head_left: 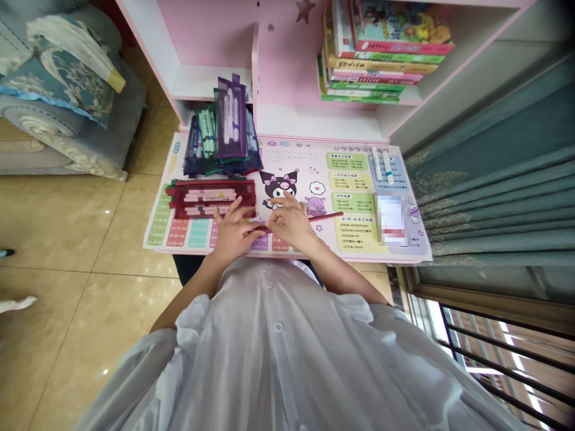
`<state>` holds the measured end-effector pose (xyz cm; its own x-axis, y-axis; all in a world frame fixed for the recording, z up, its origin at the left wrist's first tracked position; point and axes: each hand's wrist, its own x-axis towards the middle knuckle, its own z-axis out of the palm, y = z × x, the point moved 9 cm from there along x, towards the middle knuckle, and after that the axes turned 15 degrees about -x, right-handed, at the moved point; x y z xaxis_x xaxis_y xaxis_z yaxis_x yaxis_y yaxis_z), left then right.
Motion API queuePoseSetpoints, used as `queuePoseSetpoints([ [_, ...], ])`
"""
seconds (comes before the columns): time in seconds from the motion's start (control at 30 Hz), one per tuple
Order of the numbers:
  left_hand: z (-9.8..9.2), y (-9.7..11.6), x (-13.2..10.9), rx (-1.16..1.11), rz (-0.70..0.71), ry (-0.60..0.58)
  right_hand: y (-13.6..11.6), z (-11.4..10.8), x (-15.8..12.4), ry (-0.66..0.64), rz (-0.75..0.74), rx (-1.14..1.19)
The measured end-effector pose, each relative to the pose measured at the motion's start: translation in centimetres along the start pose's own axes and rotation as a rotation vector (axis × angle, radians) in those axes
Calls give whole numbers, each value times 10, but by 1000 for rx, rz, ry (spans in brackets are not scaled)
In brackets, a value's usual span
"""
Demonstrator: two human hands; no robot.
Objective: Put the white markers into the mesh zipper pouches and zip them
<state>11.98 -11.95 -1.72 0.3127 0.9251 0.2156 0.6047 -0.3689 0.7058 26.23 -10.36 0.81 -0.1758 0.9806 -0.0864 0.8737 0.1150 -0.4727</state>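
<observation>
Both my hands meet over the front of the desk mat. My right hand (291,224) pinches a long, thin, dark red strip (327,216) whose free end points to the right; I cannot tell exactly what it is. The thumb and fingertips of my left hand (233,230) close on the strip's left end, where the hands hide part of it. Just behind my left hand lies a red mesh pencil pouch (204,206) with several pink markers in it. Its right edge is near my left fingertips.
Several mesh pouches (231,129) with markers, purple and dark green, are heaped at the back left. Two white markers (381,165) and a phone-like blurred rectangle (392,220) lie at right. A pink shelf (254,60) with a stack of books (381,63) rises behind. A curtain (476,197) hangs at right.
</observation>
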Motion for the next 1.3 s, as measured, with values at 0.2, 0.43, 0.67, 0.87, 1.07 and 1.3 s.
queuePoseSetpoints([
  [0.2, 0, 0, 0, 6, -7, -5, 5, 2, -1, 14, -1, 22],
  [0.43, -7, -4, 2, 33, -17, 14, 16, -5, -1, 60, 15, 6],
  [0.67, -8, -3, 2, 43, -26, 16, 20, -6, -1, 69, 17, 11],
  [0.87, -12, -5, 1, 56, -35, 28, 28, -10, -2, 66, 49, 36],
  [1.07, -14, -7, 3, 69, -33, 26, 31, -12, -3, 85, 58, 30],
  [1.3, -15, -6, 2, 69, -36, 18, 35, -14, -3, 94, 75, 32],
])
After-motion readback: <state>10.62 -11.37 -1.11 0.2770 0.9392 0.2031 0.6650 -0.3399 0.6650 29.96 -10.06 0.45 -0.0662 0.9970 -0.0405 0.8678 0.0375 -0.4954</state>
